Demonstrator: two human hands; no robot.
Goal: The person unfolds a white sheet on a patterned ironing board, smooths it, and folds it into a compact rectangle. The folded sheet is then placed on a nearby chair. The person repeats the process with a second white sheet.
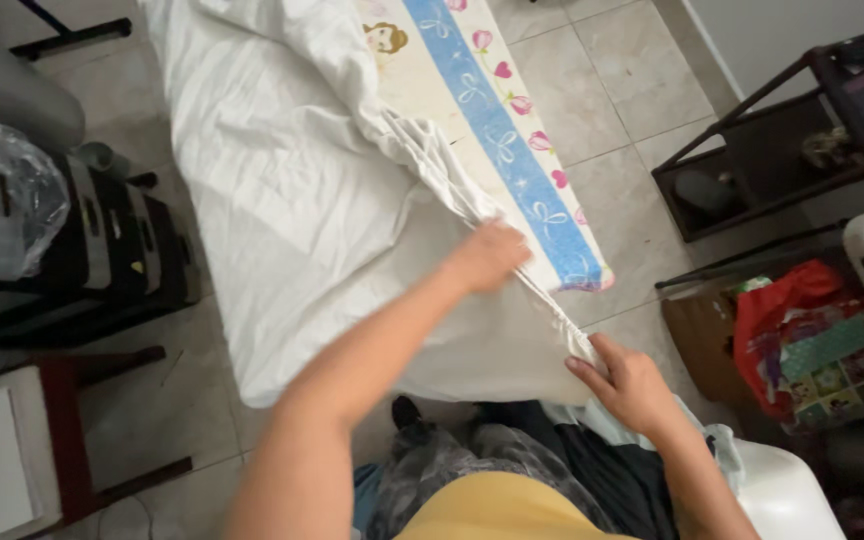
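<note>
I see a white sheet [292,200] spread over the centre and upper left of the frame, draped on a long board with a printed cover [512,140], cream with a blue stripe and pink flowers, running from top centre down to right of centre. The sheet's gathered edge runs as a bunched ridge from the top centre diagonally down to lower right. My left hand [489,256], mid-frame, is clenched on that gathered edge, fingers curled over the fabric just beside the blue stripe. My right hand [632,385], lower right, pinches the corner end of the same edge between thumb and fingers, so both hands are grasping the sheet and the hem is stretched between them. I can't tell exactly how much cloth sits inside the left fist, the fingers hide it.

Below the hands, at bottom centre, a heap of dark and grey clothes [512,470], and a yellow shirt [502,510] at the very bottom edge. At the left, black stacked cases [102,250] with a clear plastic bag [12,190] on top; a red-framed stool [62,430] in the lower left. At the right, a dark open shelf [752,150] in the upper right, and under it a red bag [782,320] beside patterned fabric. Beige floor tiles [632,70] show around the board.
</note>
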